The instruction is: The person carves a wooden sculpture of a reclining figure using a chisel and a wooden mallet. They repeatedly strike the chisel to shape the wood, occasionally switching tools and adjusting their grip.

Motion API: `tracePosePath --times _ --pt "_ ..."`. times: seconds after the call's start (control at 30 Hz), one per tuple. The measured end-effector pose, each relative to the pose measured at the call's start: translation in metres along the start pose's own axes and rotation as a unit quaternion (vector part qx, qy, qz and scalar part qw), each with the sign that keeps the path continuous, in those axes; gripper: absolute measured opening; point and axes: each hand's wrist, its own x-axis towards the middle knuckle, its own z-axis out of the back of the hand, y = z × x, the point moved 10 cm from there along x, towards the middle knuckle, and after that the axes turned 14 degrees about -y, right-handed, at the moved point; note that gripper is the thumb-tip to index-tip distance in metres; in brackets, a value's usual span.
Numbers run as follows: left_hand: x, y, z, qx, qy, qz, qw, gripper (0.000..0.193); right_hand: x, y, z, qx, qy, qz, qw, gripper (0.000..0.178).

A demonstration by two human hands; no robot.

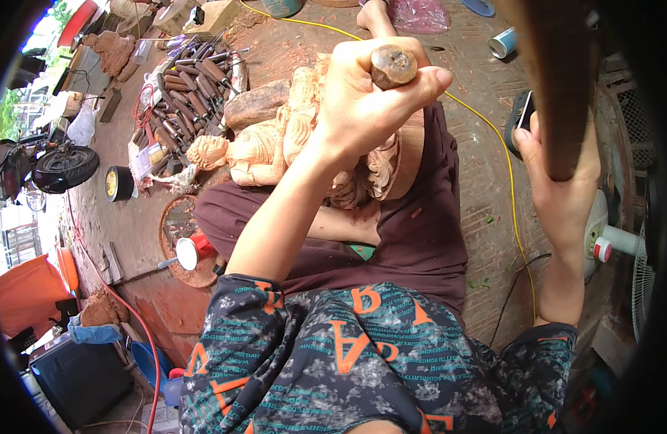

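Over the carving [254,160], left hand [359,98] grips handle [393,66] — tip hidden — right hand [561,197], cropped bar [563,87].

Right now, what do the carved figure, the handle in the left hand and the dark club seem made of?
Carved figure: wood, apparently unpainted, given its pale tan, matte surface and crisp cuts.
Handle in the left hand: probably wood, its brown, mottled end looking worn.
Dark club at the right hand: perhaps wood, being brown; blur hides its finish.
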Motion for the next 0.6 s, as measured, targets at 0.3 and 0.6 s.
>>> tracePosePath --times 0.3,0.6 --pt "-0.003 -0.009 0.004 0.097 -0.029 -0.173 0.980 0.011 0.003 0.019 -0.012 -0.068 0.046 0.138 0.987 0.045" --pt "-0.004 0.016 0.014 -0.061 -0.052 0.028 0.996 0.008 0.008 0.028 -0.014 -0.101 0.048 0.151 0.982 0.039"
